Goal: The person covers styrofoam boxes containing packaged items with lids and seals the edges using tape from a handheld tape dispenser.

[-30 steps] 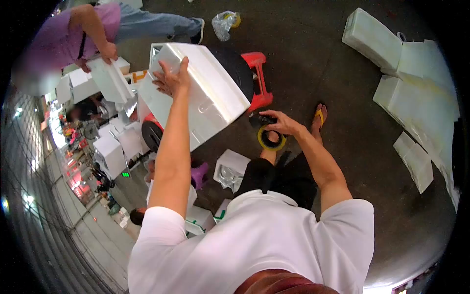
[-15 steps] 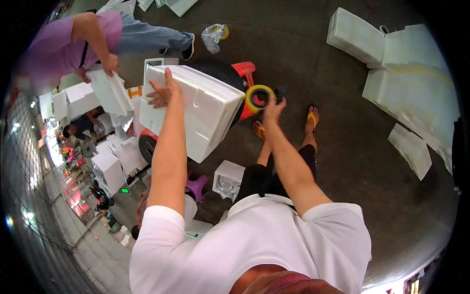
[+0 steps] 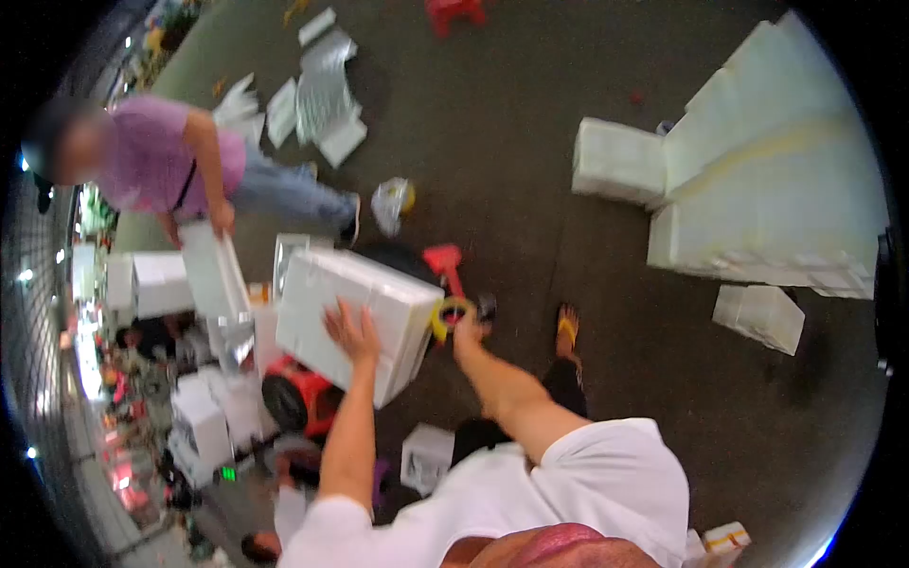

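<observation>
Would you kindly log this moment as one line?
left hand: on white box | right hand: holding yellow tape roll by box edge | coworker: holding white panel

The scene was viewed through one wide, head-worn camera, pointed forward and steeply down. The white shirt [image 3: 606,483] was caught very close, at the bottom edge; the left hand [image 3: 352,333] and right hand [image 3: 469,328] were seen from above, farther off, near the middle. The floor [image 3: 511,180] was taken in beyond, and a co-worker [image 3: 166,156] was shown sideways at the left, where the blurred background was apparently bent by the lens
</observation>
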